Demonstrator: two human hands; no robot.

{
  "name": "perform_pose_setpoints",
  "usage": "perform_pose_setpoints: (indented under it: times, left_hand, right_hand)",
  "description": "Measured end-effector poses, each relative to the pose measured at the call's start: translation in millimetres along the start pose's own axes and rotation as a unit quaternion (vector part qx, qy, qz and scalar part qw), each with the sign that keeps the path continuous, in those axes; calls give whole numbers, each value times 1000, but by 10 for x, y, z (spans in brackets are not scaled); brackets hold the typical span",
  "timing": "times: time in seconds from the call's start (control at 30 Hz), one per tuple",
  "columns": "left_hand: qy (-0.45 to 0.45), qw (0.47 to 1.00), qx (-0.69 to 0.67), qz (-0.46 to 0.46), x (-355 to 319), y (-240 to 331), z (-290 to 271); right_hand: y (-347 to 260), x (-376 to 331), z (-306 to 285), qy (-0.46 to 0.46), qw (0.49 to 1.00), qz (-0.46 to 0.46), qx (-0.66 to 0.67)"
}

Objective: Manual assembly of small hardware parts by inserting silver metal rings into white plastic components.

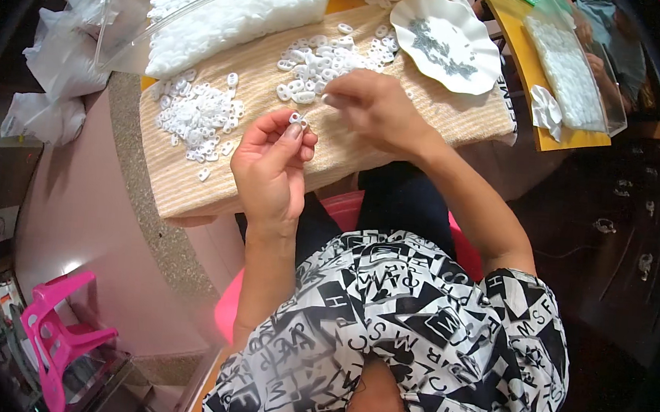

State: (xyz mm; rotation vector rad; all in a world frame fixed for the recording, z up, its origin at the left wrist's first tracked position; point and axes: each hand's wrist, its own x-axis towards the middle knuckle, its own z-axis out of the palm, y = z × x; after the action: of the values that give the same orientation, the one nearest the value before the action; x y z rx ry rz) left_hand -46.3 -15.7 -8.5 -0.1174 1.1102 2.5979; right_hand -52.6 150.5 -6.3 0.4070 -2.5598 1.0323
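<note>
Left hand point(270, 163) raised over the near edge of the beige woven cloth mat point(271, 171), fingers curled narrow, thumb and forefinger pinching a small white plastic ring piece point(298, 118) at the fingertips. Right hand point(375, 108) just beyond it over the mat, palm down, fingers drawn together and reaching toward the heap; can't tell if it grips anything. The pinched ring sits between the two hands, just above the mat's middle.

On the mat: loose heap of small white plastic rings point(321, 60) at its far middle, right under the right hand's fingertips; second heap of white rings point(198, 116) at its left side. White scalloped plate point(448, 42) with small grey bits rests on the mat's far right corner. Clear plastic bag full of white pieces point(229, 11) lies at the mat's far left edge. Clear tray of white pieces point(573, 74) on the yellow board, well right of the mat. Pink plastic stool point(57, 336) on the floor, well below-left of the mat.
</note>
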Motion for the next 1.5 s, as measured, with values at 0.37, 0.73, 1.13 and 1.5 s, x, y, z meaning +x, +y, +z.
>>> perform_pose_setpoints:
  times: [0.37,0.73,1.13,1.5]
  left_hand:
    - [-79,993,-10,-84,-171,-90,158]
    - [-82,992,48,-82,-266,-211,242]
    - [-73,993,81,-42,-293,-233,268]
    - [-72,990,120,-13,-333,-238,307]
  right_hand:
    - [-156,-472,-455,-73,679,343,645]
    - [-288,-594,-484,-8,787,336,517]
    - [-397,-615,-483,24,837,323,441]
    - [-463,-622,-481,36,867,291,403]
